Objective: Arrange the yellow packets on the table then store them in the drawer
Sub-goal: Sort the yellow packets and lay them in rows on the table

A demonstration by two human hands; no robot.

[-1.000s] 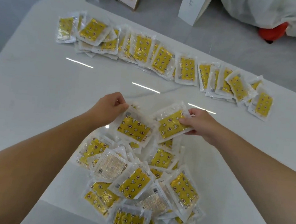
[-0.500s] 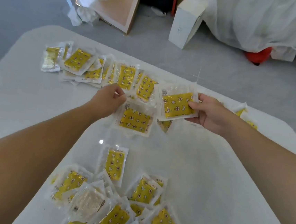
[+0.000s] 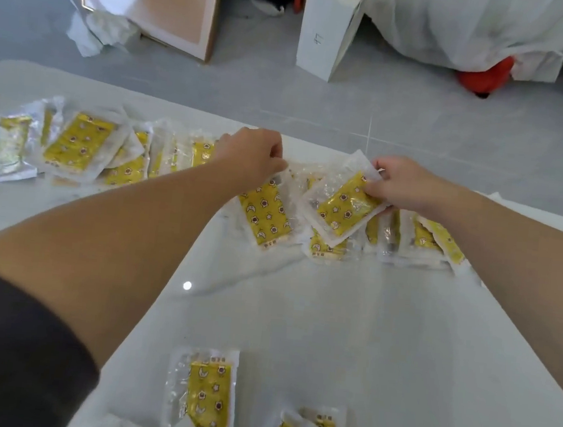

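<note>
A row of yellow packets (image 3: 80, 145) in clear wrapping runs across the far side of the white table (image 3: 348, 323). My left hand (image 3: 251, 157) pinches the top edge of one yellow packet (image 3: 266, 212) that lies in the row. My right hand (image 3: 403, 185) grips another yellow packet (image 3: 342, 205), tilted, just above the row's right part. More packets (image 3: 422, 237) of the row lie under my right wrist. Loose packets (image 3: 208, 392) remain at the near edge. No drawer is in view.
Beyond the table's far edge the grey floor holds a white box (image 3: 328, 35), a leaning framed board (image 3: 176, 7), crumpled white wrapping (image 3: 98, 30), a white cloth-covered item (image 3: 480, 26) and a red object (image 3: 485, 78).
Both hands moved away from the near pile to the far row, each carrying a packet. The left packet now lies in the row; the view tilted up.
</note>
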